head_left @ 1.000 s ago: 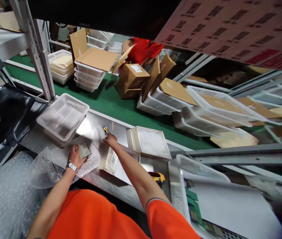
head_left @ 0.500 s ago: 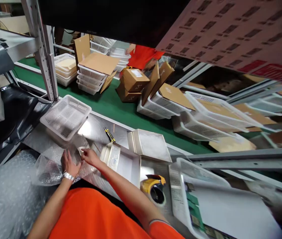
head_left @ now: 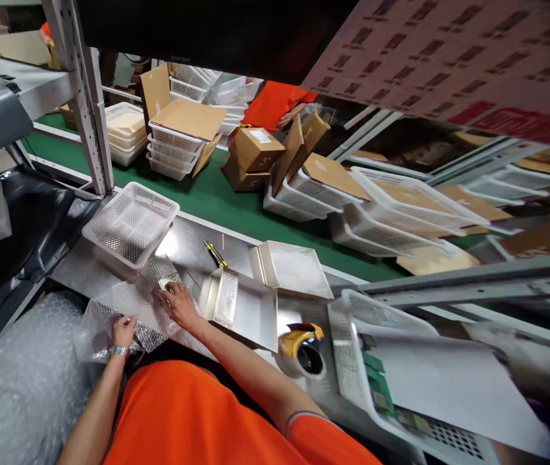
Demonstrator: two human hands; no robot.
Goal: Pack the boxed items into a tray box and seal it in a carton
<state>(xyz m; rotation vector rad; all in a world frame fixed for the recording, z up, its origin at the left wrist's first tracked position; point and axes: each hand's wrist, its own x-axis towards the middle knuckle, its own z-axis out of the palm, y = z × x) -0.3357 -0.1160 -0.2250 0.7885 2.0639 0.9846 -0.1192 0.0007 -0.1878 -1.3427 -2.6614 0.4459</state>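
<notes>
A sheet of bubble wrap lies crumpled on the metal bench in front of me. My left hand, with a watch at the wrist, pinches its near edge. Over its right part, my right hand has curled fingers around a small whitish item that is too small to name. Just right of that hand stands an open white box with a wrapped piece inside its left end. Behind it sits another shallow white box. A yellow and black cutter rests beyond the hands.
A white basket stands at the back left, a tape roll and a basket with circuit boards on the right. The bubble wrap roll is at my left. Boxes and baskets line the green belt; a person in orange stands beyond.
My left hand has gone from lying spread on the bubble wrap to pinching its near edge. My right hand's fingers have curled around a small whitish item. The wrap has shifted and opened out.
</notes>
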